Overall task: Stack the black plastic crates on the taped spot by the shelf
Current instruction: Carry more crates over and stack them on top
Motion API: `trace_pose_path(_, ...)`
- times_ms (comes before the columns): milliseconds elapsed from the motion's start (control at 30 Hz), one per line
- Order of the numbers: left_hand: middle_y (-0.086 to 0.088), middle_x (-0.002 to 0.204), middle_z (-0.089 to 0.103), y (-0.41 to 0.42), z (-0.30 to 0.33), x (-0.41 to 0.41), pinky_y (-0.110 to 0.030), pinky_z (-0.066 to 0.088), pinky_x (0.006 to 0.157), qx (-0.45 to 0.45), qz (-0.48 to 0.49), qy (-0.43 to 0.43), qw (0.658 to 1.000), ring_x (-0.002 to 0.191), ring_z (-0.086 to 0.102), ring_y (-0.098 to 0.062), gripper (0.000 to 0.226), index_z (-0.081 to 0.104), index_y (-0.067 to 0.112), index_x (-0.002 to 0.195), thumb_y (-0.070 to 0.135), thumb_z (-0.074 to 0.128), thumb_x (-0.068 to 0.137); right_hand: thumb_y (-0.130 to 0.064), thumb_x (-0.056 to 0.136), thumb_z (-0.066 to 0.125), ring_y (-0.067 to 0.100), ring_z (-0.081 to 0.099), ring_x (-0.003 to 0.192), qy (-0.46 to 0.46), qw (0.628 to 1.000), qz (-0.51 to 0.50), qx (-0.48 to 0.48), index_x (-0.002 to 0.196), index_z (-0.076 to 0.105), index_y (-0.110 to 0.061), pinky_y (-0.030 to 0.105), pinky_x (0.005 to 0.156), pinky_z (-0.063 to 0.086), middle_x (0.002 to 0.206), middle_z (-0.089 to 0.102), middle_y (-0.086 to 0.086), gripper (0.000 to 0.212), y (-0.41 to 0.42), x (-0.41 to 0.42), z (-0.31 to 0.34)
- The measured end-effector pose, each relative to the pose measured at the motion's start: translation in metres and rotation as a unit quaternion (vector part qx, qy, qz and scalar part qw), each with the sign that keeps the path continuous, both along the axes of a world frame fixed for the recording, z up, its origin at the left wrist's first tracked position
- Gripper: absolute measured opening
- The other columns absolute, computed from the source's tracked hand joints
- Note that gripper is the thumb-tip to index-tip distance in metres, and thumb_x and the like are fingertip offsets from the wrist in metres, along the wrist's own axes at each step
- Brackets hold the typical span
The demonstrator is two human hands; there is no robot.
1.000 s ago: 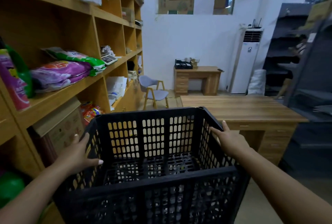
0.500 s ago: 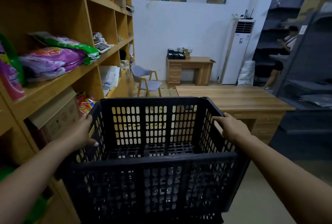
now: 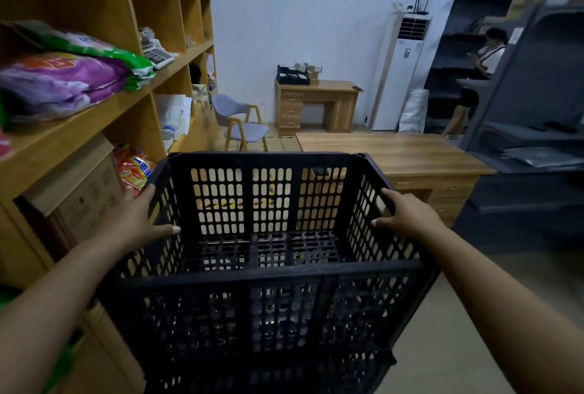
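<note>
Black crate [image 3: 268, 308] gripped, both hands (base cropped).

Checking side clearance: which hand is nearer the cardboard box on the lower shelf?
Left. The left hand grips the crate's left wall, right beside the cardboard box. The right hand grips the opposite wall, the whole crate between it and the box.
</note>
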State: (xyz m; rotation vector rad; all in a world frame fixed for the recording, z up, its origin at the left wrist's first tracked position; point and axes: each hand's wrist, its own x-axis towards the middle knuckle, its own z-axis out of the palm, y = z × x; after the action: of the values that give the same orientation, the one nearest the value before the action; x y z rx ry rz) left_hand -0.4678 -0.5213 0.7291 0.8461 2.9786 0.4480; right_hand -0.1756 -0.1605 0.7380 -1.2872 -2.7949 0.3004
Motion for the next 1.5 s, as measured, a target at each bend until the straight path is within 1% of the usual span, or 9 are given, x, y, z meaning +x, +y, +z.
trace_pose_path(300,-0.025,0.142,0.040,0.001,-0.005,-0.007,-0.044,0.046,0.087,-0.009,-0.006,0.012,1.000,0.122,0.047,-0.040,0.107,0.020,0.011,0.150,0.053,0.077,0.069,-0.057,0.078,0.068,0.034,0.054,0.117,0.001,1.000,-0.004,0.019,0.148,0.030,-0.029,0.045,0.089,0.052,0.140,0.046,0.015,0.085,0.000,0.001,-0.004)
trace_pose_path(567,-0.018,0.151,0.030,0.001,0.003,0.002,-0.045,0.048,0.088,-0.047,0.009,0.034,0.998,0.127,0.044,-0.039,0.097,0.024,0.013,0.149,0.064,0.063,0.076,-0.056,0.082,0.064,0.035,0.052,0.120,0.020,0.999,-0.010,0.024,0.148,0.029,-0.028,0.046,0.092,0.050,0.142,0.044,0.016,0.080,-0.006,0.004,-0.001)
trace_pose_path(667,-0.014,0.158,0.019,-0.001,0.007,0.014,-0.052,0.042,0.100,-0.062,0.014,0.060,0.996,0.136,0.033,-0.040,0.094,0.024,0.019,0.150,0.075,0.048,0.078,-0.063,0.083,0.057,0.036,0.047,0.127,0.013,1.000,-0.002,0.016,0.150,0.026,-0.029,0.046,0.094,0.049,0.153,0.031,0.015,0.081,-0.015,0.012,0.001)
trace_pose_path(767,-0.006,0.162,0.004,-0.005,0.006,0.035,-0.056,0.024,0.111,-0.103,-0.016,0.007,0.994,0.147,0.008,-0.037,0.099,0.010,0.030,0.153,0.087,0.028,0.073,-0.079,0.077,0.044,0.037,0.030,0.140,0.003,1.000,0.027,0.004,0.150,0.029,-0.033,0.049,0.109,0.037,0.161,0.011,0.013,0.087,-0.032,0.028,-0.002)
trace_pose_path(900,-0.003,0.163,0.001,-0.013,0.005,0.052,-0.056,0.007,0.115,-0.114,-0.045,-0.011,0.992,0.147,-0.007,-0.037,0.103,0.010,0.037,0.152,0.092,0.016,0.066,-0.094,0.064,0.025,0.031,0.005,0.149,0.052,0.997,0.058,-0.025,0.145,0.036,-0.041,0.053,0.117,0.018,0.162,0.011,0.004,0.098,-0.058,0.047,0.002)
trace_pose_path(1033,0.002,0.162,-0.004,-0.022,0.012,0.066,-0.060,-0.001,0.114,-0.114,-0.087,-0.044,0.989,0.147,-0.012,-0.032,0.099,0.020,0.046,0.149,0.095,0.014,0.063,-0.102,0.050,0.010,0.023,-0.002,0.149,-0.007,0.990,0.137,0.015,0.138,0.040,-0.051,0.054,0.115,0.015,0.162,0.010,-0.005,0.106,-0.070,0.061,0.003)
trace_pose_path(1133,0.005,0.162,-0.005,-0.030,0.010,0.078,-0.061,-0.005,0.114,-0.149,-0.133,-0.025,0.980,0.148,-0.010,-0.026,0.113,0.026,0.050,0.145,0.102,0.005,0.046,-0.105,0.045,0.010,0.019,-0.002,0.149,-0.046,0.982,0.178,0.035,0.136,0.041,-0.052,0.055,0.116,0.012,0.162,0.011,-0.008,0.110,-0.070,0.069,0.002)
trace_pose_path(1233,0.007,0.162,-0.005,-0.034,0.007,0.088,-0.060,-0.009,0.114,-0.183,-0.144,-0.007,0.973,0.148,-0.011,-0.024,0.123,0.027,0.049,0.145,0.104,0.003,0.038,-0.102,0.043,-0.005,0.019,0.002,0.149,-0.068,0.976,0.190,0.078,0.137,0.041,-0.051,0.056,0.115,0.011,0.161,0.015,-0.009,0.117,-0.072,0.072,-0.001)
trace_pose_path(1500,0.005,0.162,0.005,-0.037,0.007,0.101,-0.057,-0.005,0.116,-0.191,-0.098,0.001,0.977,0.149,0.001,-0.025,0.124,0.021,0.046,0.148,0.103,-0.001,0.039,-0.093,0.053,-0.010,0.022,0.003,0.149,-0.057,0.968,0.226,0.093,0.143,0.026,-0.054,0.066,0.111,0.009,0.161,0.015,-0.010,0.105,-0.069,0.070,-0.005)
